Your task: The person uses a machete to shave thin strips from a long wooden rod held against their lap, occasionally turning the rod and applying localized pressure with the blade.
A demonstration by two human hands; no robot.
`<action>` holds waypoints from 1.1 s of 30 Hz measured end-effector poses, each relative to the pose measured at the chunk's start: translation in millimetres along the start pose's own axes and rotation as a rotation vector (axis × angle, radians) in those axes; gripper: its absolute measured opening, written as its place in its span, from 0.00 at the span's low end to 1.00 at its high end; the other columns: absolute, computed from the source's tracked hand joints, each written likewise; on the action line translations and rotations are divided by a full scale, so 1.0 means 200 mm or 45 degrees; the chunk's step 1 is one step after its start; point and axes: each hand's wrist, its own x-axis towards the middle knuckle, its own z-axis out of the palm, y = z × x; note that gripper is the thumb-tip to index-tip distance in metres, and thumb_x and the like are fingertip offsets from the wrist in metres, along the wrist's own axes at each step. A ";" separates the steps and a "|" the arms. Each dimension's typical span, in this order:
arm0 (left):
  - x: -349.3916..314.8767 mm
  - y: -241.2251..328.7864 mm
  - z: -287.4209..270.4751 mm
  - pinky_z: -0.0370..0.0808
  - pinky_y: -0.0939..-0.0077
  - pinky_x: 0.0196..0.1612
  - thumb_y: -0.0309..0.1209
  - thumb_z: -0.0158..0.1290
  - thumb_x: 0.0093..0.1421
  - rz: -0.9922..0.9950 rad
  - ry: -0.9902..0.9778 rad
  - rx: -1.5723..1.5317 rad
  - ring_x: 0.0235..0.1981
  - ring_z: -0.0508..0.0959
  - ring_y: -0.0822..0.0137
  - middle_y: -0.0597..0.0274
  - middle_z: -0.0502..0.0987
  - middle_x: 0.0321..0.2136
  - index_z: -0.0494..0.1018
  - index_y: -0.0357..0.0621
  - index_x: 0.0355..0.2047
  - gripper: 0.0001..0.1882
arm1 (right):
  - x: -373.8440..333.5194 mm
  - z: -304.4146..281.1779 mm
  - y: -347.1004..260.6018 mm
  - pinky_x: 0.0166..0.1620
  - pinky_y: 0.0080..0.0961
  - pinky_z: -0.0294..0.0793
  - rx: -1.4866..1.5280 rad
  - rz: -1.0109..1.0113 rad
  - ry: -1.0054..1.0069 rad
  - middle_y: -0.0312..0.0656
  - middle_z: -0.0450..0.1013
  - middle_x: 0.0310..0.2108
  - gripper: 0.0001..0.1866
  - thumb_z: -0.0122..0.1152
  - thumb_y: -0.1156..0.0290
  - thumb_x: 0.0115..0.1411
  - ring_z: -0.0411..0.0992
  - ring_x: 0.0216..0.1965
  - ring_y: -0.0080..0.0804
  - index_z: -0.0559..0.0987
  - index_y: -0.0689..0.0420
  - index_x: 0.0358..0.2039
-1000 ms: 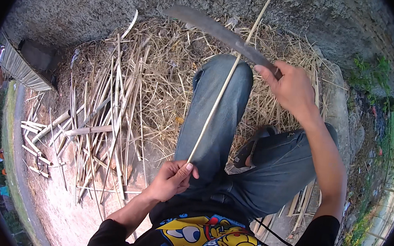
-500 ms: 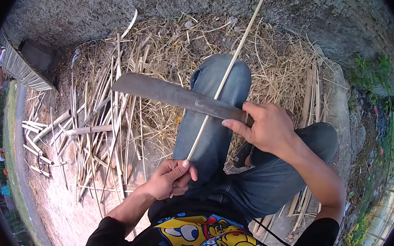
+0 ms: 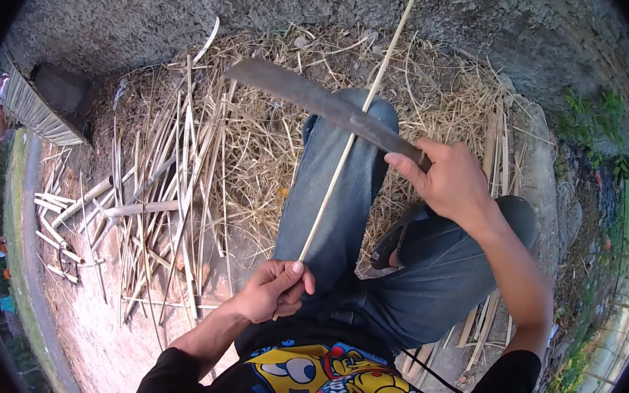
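A long, thin, pale strip that looks like bamboo (image 3: 327,196) runs from my lap up over my left knee and out past the top of the view. My left hand (image 3: 274,289) is closed around its near end, thumb on top. In my right hand (image 3: 451,177) is a machete (image 3: 299,94), gripped by its handle, which the fingers mostly hide. Its broad dark blade points to the left and slightly away, crossing the strip above my knee. Whether the blade touches the strip I cannot tell.
Loose pale strips and sticks (image 3: 179,207) lie heaped on the ground at the left. Dry shavings (image 3: 259,139) cover the ground around my knee. A rough grey wall (image 3: 271,5) rises at the far side. More strips (image 3: 501,138) lie at the right by a concrete edge.
My right hand has moved the machete away from me along the strip, and the blade's tip now angles farther away. My left hand has stayed nearly in place, holding the strip.
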 end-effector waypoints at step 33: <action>0.02 0.00 -0.06 0.40 0.80 0.11 0.47 0.33 0.80 -0.165 -0.544 -0.740 0.08 0.44 0.82 0.75 0.50 0.12 0.60 0.49 0.33 0.20 | 0.15 0.01 0.06 0.26 0.43 0.74 0.102 0.110 0.064 0.50 0.70 0.12 0.39 0.56 0.31 0.64 0.76 0.20 0.52 0.79 0.61 0.23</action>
